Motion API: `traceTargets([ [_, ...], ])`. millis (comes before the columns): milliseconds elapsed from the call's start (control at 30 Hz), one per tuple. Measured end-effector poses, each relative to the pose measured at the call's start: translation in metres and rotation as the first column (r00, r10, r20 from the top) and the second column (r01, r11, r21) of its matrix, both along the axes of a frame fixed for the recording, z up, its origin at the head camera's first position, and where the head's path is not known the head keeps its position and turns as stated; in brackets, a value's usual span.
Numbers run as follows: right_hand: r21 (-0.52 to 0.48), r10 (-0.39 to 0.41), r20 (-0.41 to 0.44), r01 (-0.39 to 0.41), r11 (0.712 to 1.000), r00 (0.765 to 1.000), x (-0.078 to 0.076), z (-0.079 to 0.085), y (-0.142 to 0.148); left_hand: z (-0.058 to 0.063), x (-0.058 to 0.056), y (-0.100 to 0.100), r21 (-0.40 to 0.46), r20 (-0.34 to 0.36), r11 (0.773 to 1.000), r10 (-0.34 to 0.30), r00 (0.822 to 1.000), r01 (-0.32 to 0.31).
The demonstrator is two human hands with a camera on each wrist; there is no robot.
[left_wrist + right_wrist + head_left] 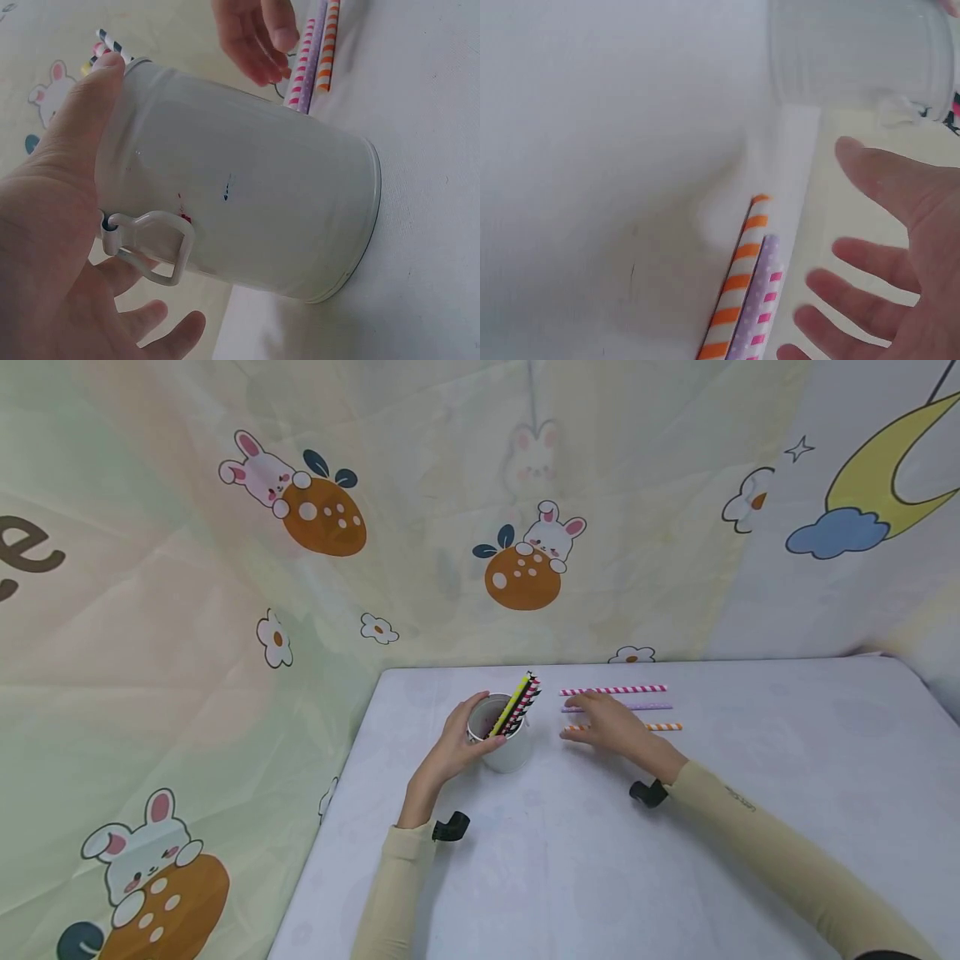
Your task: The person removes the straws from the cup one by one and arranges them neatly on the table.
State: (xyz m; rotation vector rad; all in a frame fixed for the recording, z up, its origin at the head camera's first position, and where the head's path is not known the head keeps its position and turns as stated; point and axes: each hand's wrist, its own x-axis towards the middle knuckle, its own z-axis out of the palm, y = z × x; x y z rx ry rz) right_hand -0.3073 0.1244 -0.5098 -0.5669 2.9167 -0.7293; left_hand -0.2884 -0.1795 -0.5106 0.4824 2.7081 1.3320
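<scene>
A white metal pail [507, 758] with a small side loop [185, 251] stands on the table, and my left hand [452, 745] holds it around the rim, thumb on the near side. Several paper straws [517, 703] in yellow, black and striped patterns lean inside it, their lower ends hidden. To the pail's right lie three straws side by side: pink-striped [637, 689], pale purple [654, 706] and orange-striped [666, 727]. Over their left part hovers my right hand [611, 727], fingers spread with nothing between them; the right wrist view shows the straws beside its fingertips [821, 281].
A white cloth covers the table [600, 860]. Behind it and on the left hangs a printed backdrop [420, 527] with rabbits, flowers and a moon. Both sleeves carry a small black wrist camera [452, 827].
</scene>
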Motion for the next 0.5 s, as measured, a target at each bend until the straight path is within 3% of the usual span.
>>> traceTargets([
  [233, -0.171, -0.022, 0.088, 0.037, 0.985, 0.996, 0.004, 0.002, -0.004, 0.001, 0.002, 0.0, -0.009, 0.006, 1.0, 0.008, 1.0, -0.008],
  [500, -0.367, -0.026, 0.203, 0.1, 0.925, 0.979, 0.01, 0.003, -0.017, 0.0, 0.002, 0.0, -0.012, 0.008, 1.0, 0.02, 1.0, -0.02],
])
